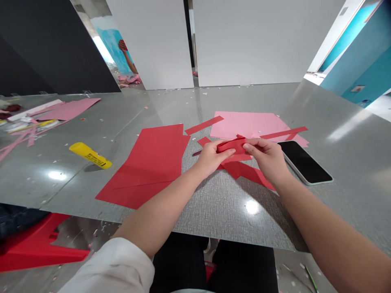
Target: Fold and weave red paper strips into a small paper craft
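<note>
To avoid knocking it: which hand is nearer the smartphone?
Right: the right hand is just beside the smartphone; the left hand is farther away, past the right.

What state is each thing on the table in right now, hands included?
Folded red paper: pinched between both hands.
Left bare hand: gripping the paper.
Right bare hand: gripping the paper.
Large red paper sheet: lying flat.
Pale pink paper sheet: lying flat.
Narrow red paper strip: lying loose.
Black smartphone: face up, screen dark.
Yellow plastic tube: lying on its side.
</note>
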`<action>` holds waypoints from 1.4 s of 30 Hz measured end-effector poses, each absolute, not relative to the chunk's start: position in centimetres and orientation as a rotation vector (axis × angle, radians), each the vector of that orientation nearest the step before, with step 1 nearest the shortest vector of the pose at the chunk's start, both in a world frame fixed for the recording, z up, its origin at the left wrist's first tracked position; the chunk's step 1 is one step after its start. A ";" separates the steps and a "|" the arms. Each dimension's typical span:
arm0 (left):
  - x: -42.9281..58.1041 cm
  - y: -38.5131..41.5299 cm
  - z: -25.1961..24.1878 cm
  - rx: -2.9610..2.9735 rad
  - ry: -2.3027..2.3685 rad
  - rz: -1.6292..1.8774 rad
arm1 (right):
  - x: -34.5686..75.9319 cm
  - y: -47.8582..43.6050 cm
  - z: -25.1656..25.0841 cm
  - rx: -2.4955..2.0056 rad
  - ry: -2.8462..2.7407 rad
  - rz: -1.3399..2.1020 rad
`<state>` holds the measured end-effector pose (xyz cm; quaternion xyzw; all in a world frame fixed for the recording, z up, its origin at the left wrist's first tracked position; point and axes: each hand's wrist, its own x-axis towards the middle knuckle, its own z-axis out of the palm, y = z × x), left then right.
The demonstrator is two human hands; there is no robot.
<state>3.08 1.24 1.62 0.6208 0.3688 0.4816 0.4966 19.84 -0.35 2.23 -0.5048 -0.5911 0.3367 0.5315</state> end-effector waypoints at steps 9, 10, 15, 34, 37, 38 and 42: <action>2.9 0.8 2.3 1.594 0.942 1.140 | 19.9 -0.2 1.9 -1.098 -1.411 0.952; 2.9 0.8 2.3 1.587 0.941 1.144 | 19.9 -0.2 1.9 -1.122 -1.403 0.938; 2.9 0.9 2.2 1.438 0.916 1.058 | 19.9 -0.1 1.8 -1.165 -1.361 0.897; 3.1 1.4 1.4 1.347 0.881 1.148 | 19.9 0.3 1.6 -1.106 -1.237 0.930; 3.1 1.3 1.5 1.355 0.838 1.128 | 19.9 0.2 1.7 -1.085 -1.221 0.945; 3.1 1.3 1.6 1.362 0.823 1.123 | 19.9 0.2 1.8 -1.080 -1.215 0.950; 3.1 0.9 2.3 1.391 0.793 1.172 | 19.9 0.1 1.9 -1.078 -1.209 0.941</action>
